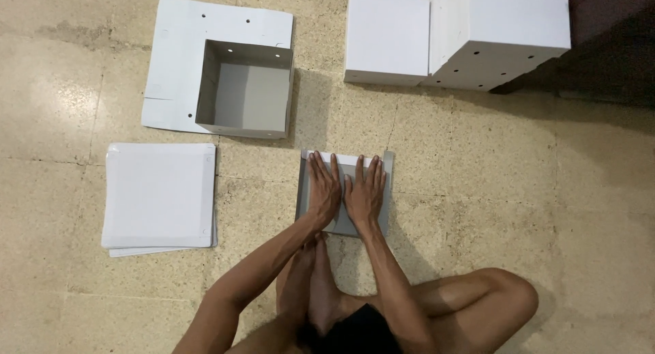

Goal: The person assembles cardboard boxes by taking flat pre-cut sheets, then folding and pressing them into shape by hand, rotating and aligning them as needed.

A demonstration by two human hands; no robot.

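Both hands flat on grey card sheet point(387, 190).
L hand point(323, 190) & R hand point(364, 194) side by side, fingers spread, clamping nothing; open box point(245, 88) beyond fingertips.

Bare arms, no sleeves; dark shorts point(361, 330); legs & feet bare.

Single head-worn view, looking steeply down from above seated person onto tiled floor point(477, 211); near range. Arms enter from bottom edge; both hands near frame centre. No second view.
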